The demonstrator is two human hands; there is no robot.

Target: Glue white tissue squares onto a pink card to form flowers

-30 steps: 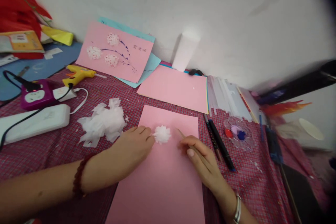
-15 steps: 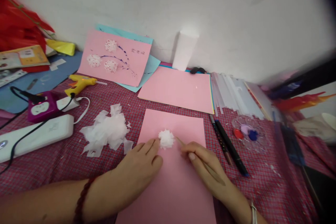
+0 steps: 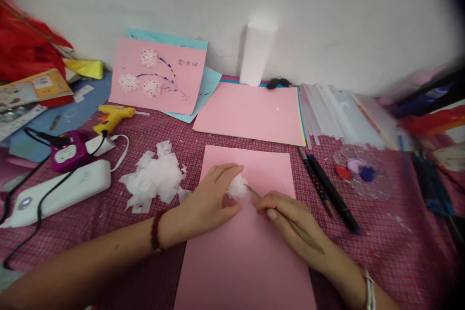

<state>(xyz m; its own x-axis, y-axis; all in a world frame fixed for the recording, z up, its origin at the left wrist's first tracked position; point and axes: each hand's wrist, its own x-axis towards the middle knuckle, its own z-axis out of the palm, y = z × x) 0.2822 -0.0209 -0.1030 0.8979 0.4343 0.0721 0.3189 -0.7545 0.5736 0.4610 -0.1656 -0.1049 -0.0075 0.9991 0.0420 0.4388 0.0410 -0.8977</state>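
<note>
On the pink sheet [image 3: 243,261] in front of me sits a small white ruffled paper pompom [image 3: 238,187]. My left hand [image 3: 214,196] curves around its left side, fingers above and thumb below, spread apart; whether the fingertips touch it I cannot tell. From the right, my right hand [image 3: 290,223] pinches a slim tan pointed tool [image 3: 305,237], its tip at the pompom's right edge. The tool's exact kind is unclear. Left of the sheet lies a loose heap of white thin-paper pieces [image 3: 154,177].
A yellow glue gun [image 3: 114,117], a purple plug adapter [image 3: 67,152] and a white power strip [image 3: 69,193] with cords lie left. Behind are a finished flower picture [image 3: 160,75] and stacked coloured paper [image 3: 250,111]. Pens [image 3: 334,193] and a clear dish of paint [image 3: 359,172] lie right.
My left hand has opened around the pompom, with its fingers now reaching over the top and thumb apart below. The tool's tip has come to the pompom's edge. The view has shifted slightly.
</note>
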